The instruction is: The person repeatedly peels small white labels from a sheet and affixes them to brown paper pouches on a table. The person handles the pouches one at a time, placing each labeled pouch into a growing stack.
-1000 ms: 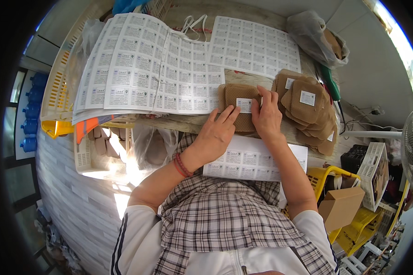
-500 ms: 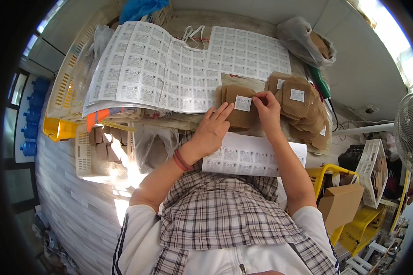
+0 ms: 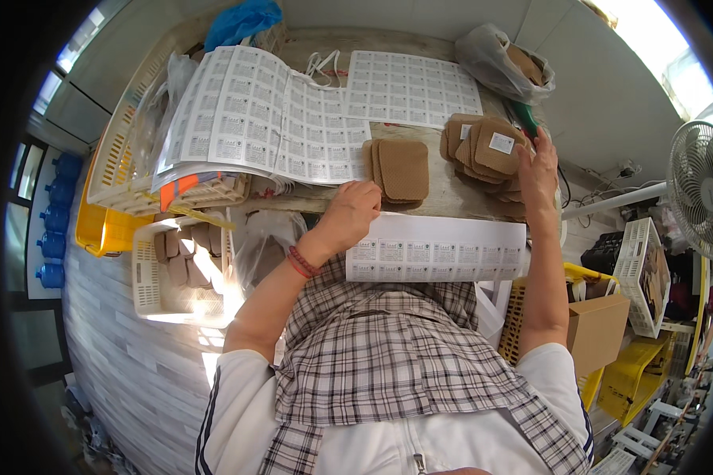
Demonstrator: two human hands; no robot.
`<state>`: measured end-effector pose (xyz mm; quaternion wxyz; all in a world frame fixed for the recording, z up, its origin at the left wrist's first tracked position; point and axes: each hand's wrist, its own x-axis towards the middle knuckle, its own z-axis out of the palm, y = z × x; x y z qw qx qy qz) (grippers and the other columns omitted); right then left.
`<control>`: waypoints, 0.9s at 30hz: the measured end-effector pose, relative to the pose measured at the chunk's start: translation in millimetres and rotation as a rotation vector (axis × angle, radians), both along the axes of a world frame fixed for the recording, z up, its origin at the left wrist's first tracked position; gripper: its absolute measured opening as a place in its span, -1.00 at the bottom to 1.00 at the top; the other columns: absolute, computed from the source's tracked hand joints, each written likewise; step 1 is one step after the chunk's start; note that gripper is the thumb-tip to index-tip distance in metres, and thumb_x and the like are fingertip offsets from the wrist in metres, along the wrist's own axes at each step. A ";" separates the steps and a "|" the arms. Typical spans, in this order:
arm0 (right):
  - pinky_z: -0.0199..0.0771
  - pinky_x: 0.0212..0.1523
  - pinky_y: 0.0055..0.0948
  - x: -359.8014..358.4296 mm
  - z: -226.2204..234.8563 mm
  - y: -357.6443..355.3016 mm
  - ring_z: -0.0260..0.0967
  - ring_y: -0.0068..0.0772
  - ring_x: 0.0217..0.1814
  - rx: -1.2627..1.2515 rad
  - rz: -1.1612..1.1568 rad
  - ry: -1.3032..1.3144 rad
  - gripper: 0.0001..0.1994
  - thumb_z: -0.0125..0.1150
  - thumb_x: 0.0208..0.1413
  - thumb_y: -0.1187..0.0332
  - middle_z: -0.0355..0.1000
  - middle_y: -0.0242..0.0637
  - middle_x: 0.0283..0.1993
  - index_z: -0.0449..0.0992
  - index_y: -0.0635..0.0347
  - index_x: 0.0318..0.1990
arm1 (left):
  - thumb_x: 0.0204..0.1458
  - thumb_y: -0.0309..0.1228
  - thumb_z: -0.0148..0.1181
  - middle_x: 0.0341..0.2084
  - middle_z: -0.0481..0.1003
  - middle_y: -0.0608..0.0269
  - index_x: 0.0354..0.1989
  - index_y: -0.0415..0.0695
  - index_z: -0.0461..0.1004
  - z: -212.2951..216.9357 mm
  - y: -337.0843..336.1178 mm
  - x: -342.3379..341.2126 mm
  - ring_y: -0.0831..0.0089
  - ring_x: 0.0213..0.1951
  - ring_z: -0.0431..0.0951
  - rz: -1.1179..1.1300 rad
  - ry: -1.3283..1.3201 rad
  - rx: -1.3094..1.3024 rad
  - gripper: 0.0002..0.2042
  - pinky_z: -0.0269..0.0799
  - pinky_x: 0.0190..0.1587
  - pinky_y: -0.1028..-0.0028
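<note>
My left hand [image 3: 347,215], fingers curled together, is at the lower left corner of a small stack of brown rounded pads [image 3: 405,169], beside the upper left corner of a label sheet [image 3: 440,228]. What its fingers pinch, if anything, is hidden. The top pad of this stack is bare. My right hand [image 3: 539,176] lies with stretched fingers along the right edge of a pile of brown pads [image 3: 478,158]. A white printed label [image 3: 501,142] sits on the top pad there. The label sheet hangs over the table's near edge, in front of my plaid apron [image 3: 388,348].
Large label sheets [image 3: 245,119] cover the table's left side, and another sheet [image 3: 412,87] lies at the back. A plastic bag [image 3: 495,59] and a green-handled tool [image 3: 524,117] are at the back right. Crates [image 3: 146,273] stand below left, a fan [image 3: 699,190] at right.
My right hand has moved right, from the near stack to the pile's edge. The labelled pad is gone from the near stack, baring an unlabelled one. My left hand has drawn back and curled.
</note>
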<state>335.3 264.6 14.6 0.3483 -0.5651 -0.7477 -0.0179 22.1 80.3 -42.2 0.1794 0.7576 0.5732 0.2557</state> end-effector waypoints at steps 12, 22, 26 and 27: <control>0.45 0.05 -0.53 20.0 -14.9 -153.9 0.42 -0.53 0.03 -0.729 0.503 0.876 -0.52 0.33 0.06 0.61 0.49 -0.30 0.04 0.47 0.18 0.18 | 0.10 -0.46 0.12 -0.52 0.47 0.19 -0.32 -0.25 0.45 44.2 -74.2 -51.6 0.45 -0.43 0.45 0.275 -0.437 -0.230 -0.90 0.35 -0.30 0.46; 0.48 -0.04 -0.59 -21.5 -37.0 -159.5 0.47 -0.59 -0.11 -0.965 0.560 0.999 -0.66 0.35 0.03 0.61 0.55 -0.33 -0.09 0.59 0.27 0.01 | 0.19 -0.49 0.16 -0.23 0.52 0.34 -0.03 -0.20 0.45 31.1 -118.9 -98.0 0.59 -0.25 0.50 0.600 -1.231 -0.185 -0.80 0.40 -0.16 0.61; 0.49 -0.05 -0.59 -24.0 -48.9 -159.8 0.47 -0.59 -0.12 -0.949 0.521 1.016 -0.66 0.34 0.03 0.61 0.56 -0.31 -0.10 0.59 0.28 0.00 | 0.10 -0.65 0.15 -0.15 0.53 0.25 0.01 -0.20 0.44 18.6 -147.3 -78.4 0.52 -0.13 0.52 0.549 -1.275 -0.052 -0.71 0.42 -0.04 0.55; 0.48 -0.05 -0.59 -24.6 -49.7 -160.7 0.47 -0.59 -0.12 -0.948 0.524 1.014 -0.66 0.35 0.03 0.61 0.56 -0.31 -0.10 0.59 0.28 0.00 | 0.07 -0.68 0.16 -0.15 0.53 0.24 0.00 -0.22 0.45 7.7 -150.8 -77.8 0.52 -0.12 0.51 0.517 -1.253 -0.056 -0.70 0.42 -0.03 0.55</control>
